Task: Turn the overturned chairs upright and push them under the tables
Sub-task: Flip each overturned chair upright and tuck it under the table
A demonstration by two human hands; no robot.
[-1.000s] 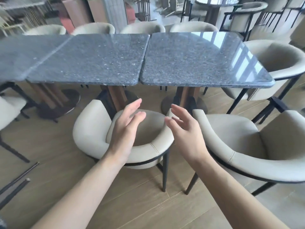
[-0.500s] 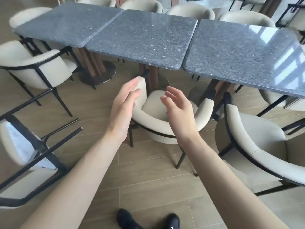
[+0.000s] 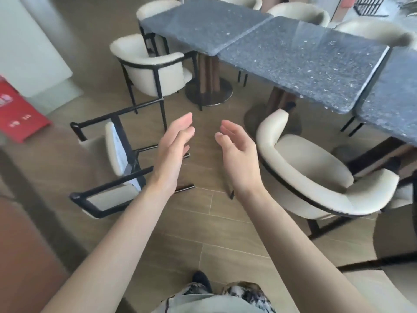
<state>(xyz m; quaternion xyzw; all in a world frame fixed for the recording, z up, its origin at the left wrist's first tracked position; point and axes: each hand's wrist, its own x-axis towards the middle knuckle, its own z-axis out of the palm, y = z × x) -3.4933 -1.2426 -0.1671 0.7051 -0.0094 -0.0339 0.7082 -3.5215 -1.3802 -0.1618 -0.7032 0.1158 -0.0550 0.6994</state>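
An overturned cream chair [image 3: 117, 154] with a black metal frame lies on its side on the wood floor at the left, its legs pointing right. My left hand [image 3: 174, 150] hovers just right of it, fingers apart, holding nothing and apart from the frame. My right hand [image 3: 237, 152] is open too, raised over bare floor. An upright cream chair [image 3: 316, 175] stands to the right, its seat partly under a dark speckled stone table [image 3: 300, 62]. Another upright chair [image 3: 155, 64] stands at the table's left end.
Several more cream chairs line the far side of the row of tables [image 3: 203, 21]. Round pedestal bases [image 3: 208, 91] stand under the tables. A red box [image 3: 18, 111] lies at the left by a pale wall. Another chair back [image 3: 397, 245] is at the right edge.
My view has swung left and down, away from the upright chairs at the tables, bringing the overturned chair into full view. Both hands stay open and have moved with me toward it.
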